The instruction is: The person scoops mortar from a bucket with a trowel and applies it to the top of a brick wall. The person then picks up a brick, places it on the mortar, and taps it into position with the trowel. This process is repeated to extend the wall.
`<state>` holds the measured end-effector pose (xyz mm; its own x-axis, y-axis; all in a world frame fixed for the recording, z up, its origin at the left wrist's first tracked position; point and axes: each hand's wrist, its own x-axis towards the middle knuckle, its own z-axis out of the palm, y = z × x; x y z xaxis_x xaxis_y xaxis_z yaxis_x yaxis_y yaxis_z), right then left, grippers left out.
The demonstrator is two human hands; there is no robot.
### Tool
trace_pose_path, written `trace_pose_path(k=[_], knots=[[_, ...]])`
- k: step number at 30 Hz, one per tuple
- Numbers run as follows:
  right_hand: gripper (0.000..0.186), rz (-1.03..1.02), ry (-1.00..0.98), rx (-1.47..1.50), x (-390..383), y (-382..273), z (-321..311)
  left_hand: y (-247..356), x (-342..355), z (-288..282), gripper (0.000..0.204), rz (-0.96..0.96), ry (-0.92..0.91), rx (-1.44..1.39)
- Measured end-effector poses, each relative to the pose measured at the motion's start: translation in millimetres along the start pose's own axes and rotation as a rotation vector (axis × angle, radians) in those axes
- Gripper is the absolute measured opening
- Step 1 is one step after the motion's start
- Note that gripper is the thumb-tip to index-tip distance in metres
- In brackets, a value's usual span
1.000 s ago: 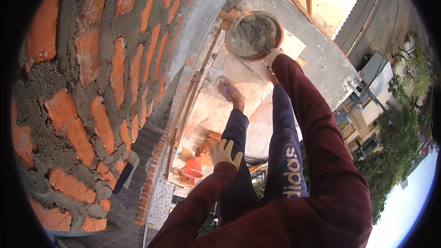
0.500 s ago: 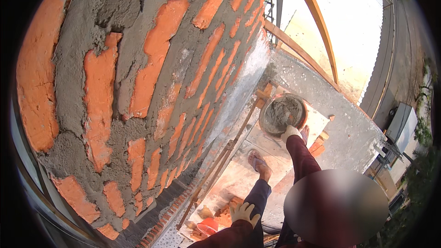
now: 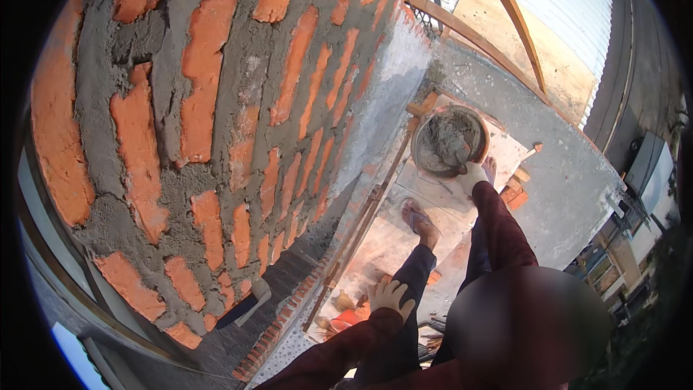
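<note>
My gloved right hand (image 3: 473, 177) grips a trowel (image 3: 455, 167) at the near rim of a round bucket (image 3: 420, 143); the blade is in or over grey mortar (image 3: 444, 133) and hard to make out. The bucket stands on light boards (image 3: 404, 184) by my sandalled feet. My gloved left hand (image 3: 390, 296) rests on my left leg with its fingers spread. Beside me on the left rises a brick wall (image 3: 206, 72) with uneven grey mortar between and over the bricks.
Loose bricks (image 3: 515, 195) lie right of the boards, a red container (image 3: 348, 318) near my left hand. A concrete ledge (image 3: 563, 188) borders the platform on the right; wooden beams (image 3: 516, 7) and a corrugated white roof (image 3: 577, 0) are beyond, a drop with street at far right.
My view has swung toward the brick wall, so more of it shows. My right hand stays at the bucket on the trowel; my left hand stays on my leg.
</note>
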<state>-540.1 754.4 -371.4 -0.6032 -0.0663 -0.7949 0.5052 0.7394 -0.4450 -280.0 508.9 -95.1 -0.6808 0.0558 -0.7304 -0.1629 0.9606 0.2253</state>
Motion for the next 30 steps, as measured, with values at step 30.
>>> trace_pose_path(k=[30], knots=[[0.029, 0.034, 0.055, 0.287, -136, -15, -29, -63, 259, 129, 0.024, -0.255, -0.03, -0.806]])
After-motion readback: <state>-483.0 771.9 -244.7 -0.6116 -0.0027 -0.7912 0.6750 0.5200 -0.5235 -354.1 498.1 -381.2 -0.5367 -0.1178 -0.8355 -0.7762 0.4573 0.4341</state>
